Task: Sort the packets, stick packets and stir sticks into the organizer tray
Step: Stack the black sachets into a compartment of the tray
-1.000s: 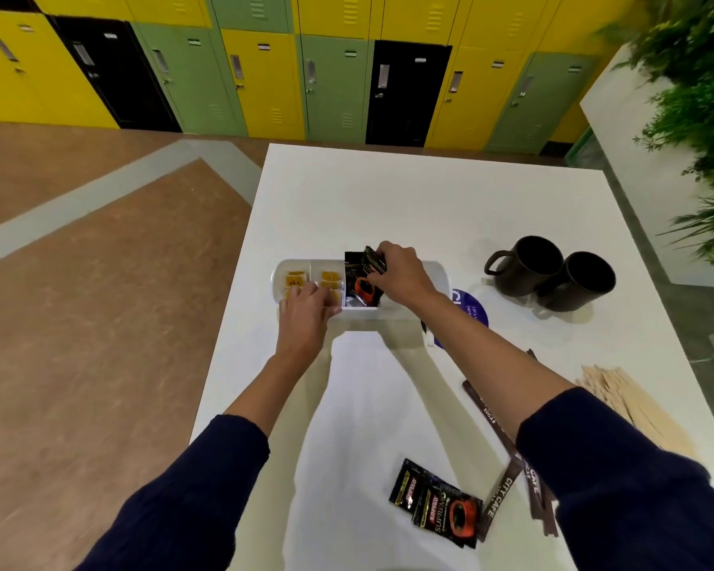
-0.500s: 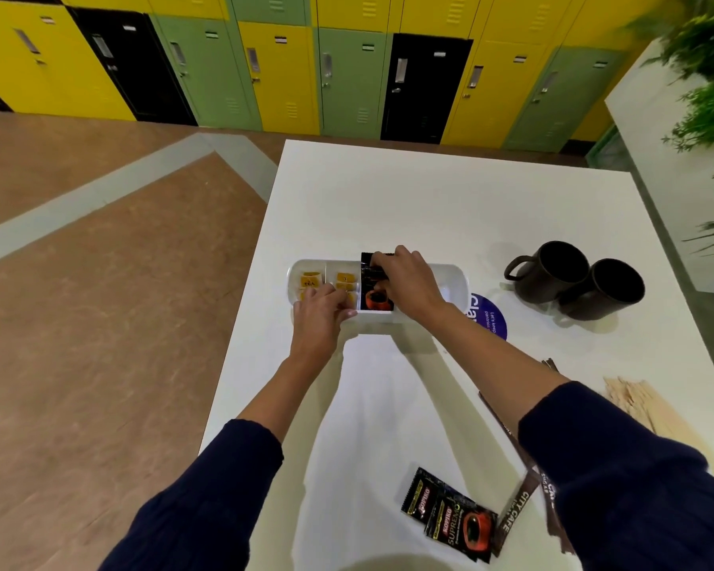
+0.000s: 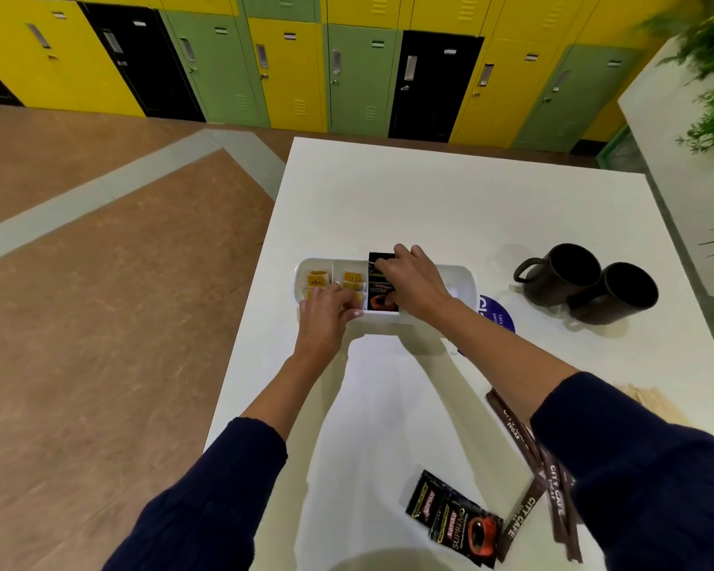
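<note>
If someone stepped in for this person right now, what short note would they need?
Right hand: pressing black coffee packets into the organizer tray, third compartment from its left end.
Left hand: at the tray's near edge, fingers over the yellow tea packets in the two left compartments.
Done: tea sorted, some coffee in.
Left: two loose coffee packets, brown sugar stick packets and wooden stir sticks on the table. The tray's right end is mostly hidden.

2 dark mugs point(image 3: 586, 280) touch on the white table point(image 3: 429, 199), with yellow, green and black lockers point(image 3: 289, 63) behind.
</note>
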### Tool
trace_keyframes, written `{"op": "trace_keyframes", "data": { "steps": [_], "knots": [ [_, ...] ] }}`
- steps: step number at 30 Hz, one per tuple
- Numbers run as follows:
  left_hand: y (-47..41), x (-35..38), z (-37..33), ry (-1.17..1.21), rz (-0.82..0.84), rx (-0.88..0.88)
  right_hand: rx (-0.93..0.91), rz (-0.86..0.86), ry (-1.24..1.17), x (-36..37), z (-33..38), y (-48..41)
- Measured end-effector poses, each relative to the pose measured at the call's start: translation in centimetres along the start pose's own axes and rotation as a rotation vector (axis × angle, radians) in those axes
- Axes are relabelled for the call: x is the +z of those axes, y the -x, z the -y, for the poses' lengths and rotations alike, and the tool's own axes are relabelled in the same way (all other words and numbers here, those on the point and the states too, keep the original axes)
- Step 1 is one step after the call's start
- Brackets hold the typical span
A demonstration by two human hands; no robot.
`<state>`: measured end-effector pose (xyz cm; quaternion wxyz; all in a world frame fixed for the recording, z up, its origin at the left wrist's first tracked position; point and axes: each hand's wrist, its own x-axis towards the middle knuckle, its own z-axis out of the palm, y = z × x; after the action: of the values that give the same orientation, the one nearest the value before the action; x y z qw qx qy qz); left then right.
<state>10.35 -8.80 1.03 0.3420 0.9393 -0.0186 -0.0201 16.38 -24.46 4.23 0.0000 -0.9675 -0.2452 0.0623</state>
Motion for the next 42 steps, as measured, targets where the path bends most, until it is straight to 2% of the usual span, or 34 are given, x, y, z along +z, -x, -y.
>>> {"op": "trace_keyframes", "data": {
  "steps": [12,17,21,25,31,35,42],
  "knots": [
    [-0.3,-0.3,0.4,0.056,0.051,0.034,-0.059,-0.069,0.103,1.3,-0.7,-0.8],
    [-0.3,-0.3,0.7,0.089,0.057,0.046,-0.034,-0.085,-0.01,1.6,-1.0,-0.5],
    [0.0,-0.1,0.9,0.096,0.052,0.051,0.005,-0.223,-0.194,2.3,-1.3,0.7],
    [0.0,-0.2,0.7,0.081,0.06,0.037,0.09,-0.361,-0.357,3.1,-1.6,1.6],
    [-0.2,-0.3,0.3,0.057,0.05,0.014,0.326,-0.343,-0.57,2.8,-1.3,1.1],
    [-0.2,-0.4,0.2,0.049,0.048,0.006,0.449,-0.317,-0.581,2.5,-1.2,0.4],
    [-0.3,-0.6,0.0,0.013,0.051,-0.007,0.544,-0.31,-0.526,1.9,-0.5,0.1]
  ]
}}
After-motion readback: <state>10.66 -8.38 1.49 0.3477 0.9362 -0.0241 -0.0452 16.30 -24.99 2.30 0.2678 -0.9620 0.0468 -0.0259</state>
